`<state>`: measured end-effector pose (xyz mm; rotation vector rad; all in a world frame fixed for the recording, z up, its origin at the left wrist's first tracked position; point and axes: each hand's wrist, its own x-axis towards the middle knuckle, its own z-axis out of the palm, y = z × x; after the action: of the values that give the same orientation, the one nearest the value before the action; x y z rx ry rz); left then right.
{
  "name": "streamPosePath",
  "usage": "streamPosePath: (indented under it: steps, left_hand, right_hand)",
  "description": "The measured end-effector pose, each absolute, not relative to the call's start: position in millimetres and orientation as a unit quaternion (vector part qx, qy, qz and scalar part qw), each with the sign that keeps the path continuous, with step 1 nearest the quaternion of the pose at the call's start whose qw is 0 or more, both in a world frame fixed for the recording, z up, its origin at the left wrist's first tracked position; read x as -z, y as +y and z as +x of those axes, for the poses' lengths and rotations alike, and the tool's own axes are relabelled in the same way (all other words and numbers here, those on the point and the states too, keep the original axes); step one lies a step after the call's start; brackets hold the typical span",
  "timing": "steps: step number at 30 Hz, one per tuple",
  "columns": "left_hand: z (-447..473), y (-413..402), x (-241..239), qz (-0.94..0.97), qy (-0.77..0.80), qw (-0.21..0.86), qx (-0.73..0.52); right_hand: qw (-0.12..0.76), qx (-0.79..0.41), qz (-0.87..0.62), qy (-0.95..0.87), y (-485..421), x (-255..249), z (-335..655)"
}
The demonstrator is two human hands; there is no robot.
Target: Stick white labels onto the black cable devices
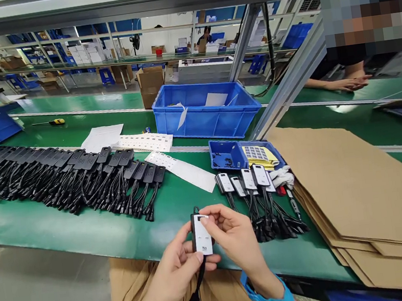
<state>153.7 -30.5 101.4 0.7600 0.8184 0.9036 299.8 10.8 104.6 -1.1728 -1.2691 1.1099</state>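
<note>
Over the bench's front edge, my left hand [179, 267] grips a small black electronic box with a white label face [202, 236], thumb on its lower edge. Its black cables hang down toward my lap. My right hand [234, 235] pinches the box's upper right corner, the thumb pressed on the white label near a dark window. Several similar white-faced boxes [248, 180] with cables lie ahead to the right. A long row of black cabled boxes without white faces [103, 156] covers the left of the bench.
A large blue bin [208, 120] stands at the back, with a small blue parts tray [225, 156] before it. Sticker sheets [185, 170] lie mid-bench. Flat cardboard [369, 187] is stacked right, near a metal post [288, 80]. A co-worker's hands [353, 82] rest across the bench.
</note>
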Motion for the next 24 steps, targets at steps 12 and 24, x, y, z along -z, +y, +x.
streamPosePath:
  steps: [12,24]
  left_hand:
    - [154.9,-32.4,-99.8,0.371,0.377,0.739,-0.416]
    - [154.9,-31.7,-96.3,0.307,0.390,0.760,-0.420]
  right_hand:
    - [0.508,-0.448,-0.505,-0.535,10.3,-103.3,298.9]
    - [0.423,-0.399,-0.527,-0.620,18.6,-98.6,309.3]
